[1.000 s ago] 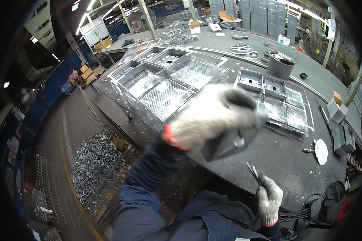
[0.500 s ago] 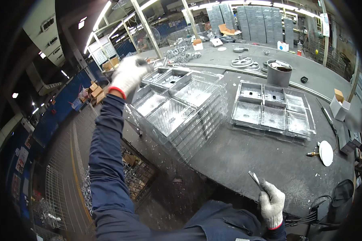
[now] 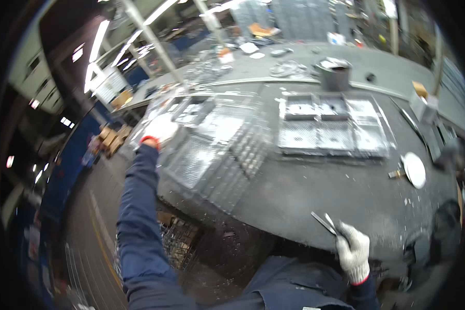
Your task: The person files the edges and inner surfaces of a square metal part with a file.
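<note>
My left hand [image 3: 161, 129], in a white glove with a red cuff, reaches far out to the left edge of a set of wire mesh baskets [image 3: 212, 150] on the dark workbench [image 3: 305, 191]. It touches or grips the basket's near-left rim; the blur hides the fingers. My right hand [image 3: 352, 250], also gloved, stays close to my body at the bench's front edge and is shut on a thin pair of metal tweezers [image 3: 324, 223] that point up and left.
A second flat metal tray [image 3: 330, 126] with compartments lies to the right of the baskets. A dark bucket [image 3: 335, 75] stands behind it, a white round disc [image 3: 414, 169] at the right. A wire bin of scrap metal [image 3: 178, 243] sits under the bench.
My left arm swung from in front of the camera out to the left and has come down onto the mesh basket's edge. The view tilted. My right hand stayed put with the tweezers.
</note>
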`<act>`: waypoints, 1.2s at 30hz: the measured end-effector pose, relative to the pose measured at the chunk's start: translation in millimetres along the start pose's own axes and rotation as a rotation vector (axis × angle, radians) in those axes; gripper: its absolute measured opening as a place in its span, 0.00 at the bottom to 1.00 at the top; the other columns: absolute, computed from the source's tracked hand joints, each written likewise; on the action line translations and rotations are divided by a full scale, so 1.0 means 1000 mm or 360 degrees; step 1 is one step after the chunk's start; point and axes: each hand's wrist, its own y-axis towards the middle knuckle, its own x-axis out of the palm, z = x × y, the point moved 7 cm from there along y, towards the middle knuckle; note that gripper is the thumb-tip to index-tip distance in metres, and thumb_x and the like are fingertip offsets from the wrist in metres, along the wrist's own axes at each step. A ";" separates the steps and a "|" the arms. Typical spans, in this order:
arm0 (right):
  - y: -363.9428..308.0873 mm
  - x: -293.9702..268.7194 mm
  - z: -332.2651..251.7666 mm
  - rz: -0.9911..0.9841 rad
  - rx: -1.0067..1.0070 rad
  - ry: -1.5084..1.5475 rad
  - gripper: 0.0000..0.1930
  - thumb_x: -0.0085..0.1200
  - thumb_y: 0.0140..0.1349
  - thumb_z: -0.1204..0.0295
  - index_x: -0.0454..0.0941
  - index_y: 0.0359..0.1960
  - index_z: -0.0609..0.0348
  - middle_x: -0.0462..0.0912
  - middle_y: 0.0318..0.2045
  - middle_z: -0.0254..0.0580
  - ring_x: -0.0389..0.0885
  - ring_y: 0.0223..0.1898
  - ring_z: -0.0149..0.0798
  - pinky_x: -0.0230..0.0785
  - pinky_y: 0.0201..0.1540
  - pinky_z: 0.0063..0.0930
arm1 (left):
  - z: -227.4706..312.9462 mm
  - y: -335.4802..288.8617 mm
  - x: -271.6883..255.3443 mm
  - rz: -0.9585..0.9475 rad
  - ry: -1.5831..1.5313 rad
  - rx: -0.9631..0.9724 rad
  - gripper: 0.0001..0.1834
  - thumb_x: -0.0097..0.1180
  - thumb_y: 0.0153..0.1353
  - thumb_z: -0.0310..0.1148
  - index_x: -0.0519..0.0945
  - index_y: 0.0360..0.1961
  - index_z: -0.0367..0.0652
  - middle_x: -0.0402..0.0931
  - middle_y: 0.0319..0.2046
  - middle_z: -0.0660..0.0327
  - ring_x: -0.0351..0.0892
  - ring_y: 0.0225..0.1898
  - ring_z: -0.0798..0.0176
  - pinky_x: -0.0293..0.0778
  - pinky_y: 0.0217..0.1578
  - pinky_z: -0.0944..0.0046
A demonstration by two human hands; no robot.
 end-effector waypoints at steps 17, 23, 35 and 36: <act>0.007 -0.023 0.010 0.0042 -0.0126 -0.0780 0.23 0.68 0.67 0.74 0.85 0.64 0.54 0.83 0.28 0.46 0.87 0.29 0.54 0.79 0.33 0.48 | 0.392 0.116 -0.052 -0.0117 0.0001 0.0901 0.24 0.63 0.65 0.50 0.94 0.54 0.48 0.93 0.52 0.47 0.92 0.55 0.41 0.84 0.59 0.47; 0.004 -0.040 0.013 -0.0003 0.0058 -0.0889 0.24 0.69 0.65 0.74 0.84 0.64 0.53 0.82 0.27 0.44 0.86 0.27 0.51 0.79 0.32 0.46 | 0.467 0.217 0.078 -0.0069 -0.0220 0.0615 0.26 0.61 0.66 0.48 0.94 0.55 0.42 0.91 0.56 0.42 0.91 0.58 0.39 0.83 0.63 0.47; 0.020 -0.037 0.027 -0.0058 0.0174 -0.0750 0.24 0.68 0.64 0.76 0.86 0.63 0.56 0.81 0.27 0.45 0.85 0.26 0.53 0.77 0.30 0.47 | 0.484 0.264 0.140 -0.0239 -0.0235 0.0205 0.22 0.67 0.59 0.39 0.95 0.51 0.39 0.94 0.52 0.43 0.95 0.54 0.36 0.90 0.51 0.35; 0.020 -0.038 0.025 -0.0041 0.0157 -0.0768 0.25 0.69 0.64 0.76 0.86 0.64 0.56 0.81 0.27 0.45 0.84 0.25 0.53 0.77 0.29 0.47 | 0.498 0.258 0.131 -0.0228 -0.0378 0.0187 0.21 0.66 0.59 0.38 0.95 0.50 0.38 0.94 0.52 0.43 0.95 0.54 0.35 0.89 0.52 0.29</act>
